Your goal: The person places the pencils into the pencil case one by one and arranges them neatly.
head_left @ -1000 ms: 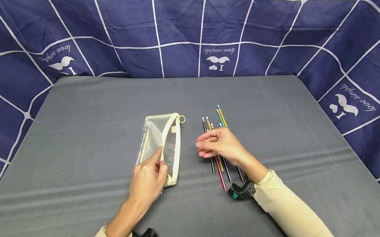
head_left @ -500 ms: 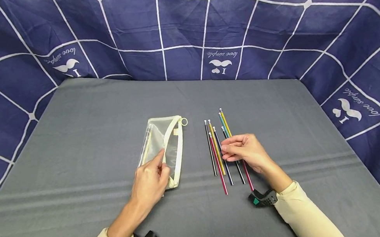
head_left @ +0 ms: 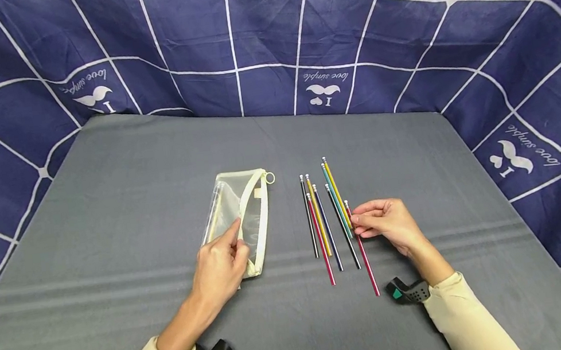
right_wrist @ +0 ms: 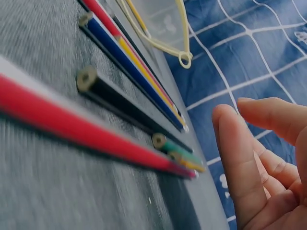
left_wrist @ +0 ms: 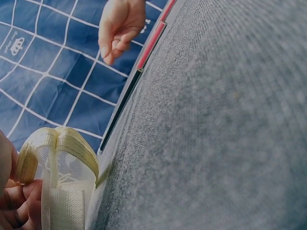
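A clear pencil pouch point(head_left: 231, 195) with a pale yellow zip edge lies on the grey table, its mouth parted. My left hand point(head_left: 221, 268) grips the pouch near its front end, the index finger laid along the opening; in the left wrist view curled fingers show at the yellow edge point(left_wrist: 76, 143). Inside the pouch a yellow pencil point(head_left: 215, 208) shows faintly. My right hand point(head_left: 387, 223) hovers over the upper part of the rightmost red pencil point(head_left: 367, 263). In the right wrist view its thumb and index finger stand slightly apart with nothing between them.
Several pencils lie to the pouch's right in two loose groups: a dark blue pencil point(head_left: 328, 233) among the left ones, a yellow pencil point(head_left: 337, 197) among the right ones. A blue, white-lined cloth point(head_left: 265, 38) rises behind the table point(head_left: 155, 172).
My right hand has moved right, from above the left pencils to the rightmost red one, uncovering the pencils beneath. My left hand and the pouch stay put.
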Tool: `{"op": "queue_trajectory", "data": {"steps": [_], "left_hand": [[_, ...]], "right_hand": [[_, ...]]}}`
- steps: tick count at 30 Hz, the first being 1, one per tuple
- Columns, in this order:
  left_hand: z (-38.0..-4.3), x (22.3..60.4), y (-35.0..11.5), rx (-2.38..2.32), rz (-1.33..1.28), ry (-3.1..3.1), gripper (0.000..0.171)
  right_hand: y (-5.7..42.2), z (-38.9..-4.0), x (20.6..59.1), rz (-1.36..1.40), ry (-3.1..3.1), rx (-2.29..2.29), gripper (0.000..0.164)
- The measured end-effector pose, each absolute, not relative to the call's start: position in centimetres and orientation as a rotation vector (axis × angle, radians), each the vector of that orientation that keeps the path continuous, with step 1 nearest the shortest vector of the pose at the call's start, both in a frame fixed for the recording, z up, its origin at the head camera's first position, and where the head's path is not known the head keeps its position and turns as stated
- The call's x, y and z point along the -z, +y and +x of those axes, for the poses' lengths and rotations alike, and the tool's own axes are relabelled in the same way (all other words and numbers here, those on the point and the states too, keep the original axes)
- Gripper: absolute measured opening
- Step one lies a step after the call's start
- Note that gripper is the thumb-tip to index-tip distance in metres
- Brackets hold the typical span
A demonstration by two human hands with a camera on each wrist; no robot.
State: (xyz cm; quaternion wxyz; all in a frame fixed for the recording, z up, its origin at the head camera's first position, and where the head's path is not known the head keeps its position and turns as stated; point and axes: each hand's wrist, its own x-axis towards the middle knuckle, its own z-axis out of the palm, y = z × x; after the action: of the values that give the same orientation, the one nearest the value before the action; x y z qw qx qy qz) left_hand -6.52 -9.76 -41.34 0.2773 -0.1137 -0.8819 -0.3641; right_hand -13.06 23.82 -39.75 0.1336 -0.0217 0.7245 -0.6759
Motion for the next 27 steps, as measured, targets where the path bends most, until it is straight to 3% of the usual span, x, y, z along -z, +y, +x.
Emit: {"op": "queue_trajectory", "data": {"steps": [5, 16, 27], "left_hand": [[-6.5, 41.3, -9.8, 0.977, -0.305, -2.368, 0.041], [-6.7, 41.2, -9.8, 0.978, -0.309, -2.369, 0.041], [-6.6, 41.0, -9.8, 0.985, -0.298, -2.386, 0.041]], "right_hand": [[24.6, -12.9, 40.0, -0.041, 2.163, 1.835, 0.019], [25.1, -12.7, 40.4, 0.006, 2.27, 1.561, 0.026], [25.3, -12.6, 40.0, 0.016, 2.277, 1.433, 0.023]]}}
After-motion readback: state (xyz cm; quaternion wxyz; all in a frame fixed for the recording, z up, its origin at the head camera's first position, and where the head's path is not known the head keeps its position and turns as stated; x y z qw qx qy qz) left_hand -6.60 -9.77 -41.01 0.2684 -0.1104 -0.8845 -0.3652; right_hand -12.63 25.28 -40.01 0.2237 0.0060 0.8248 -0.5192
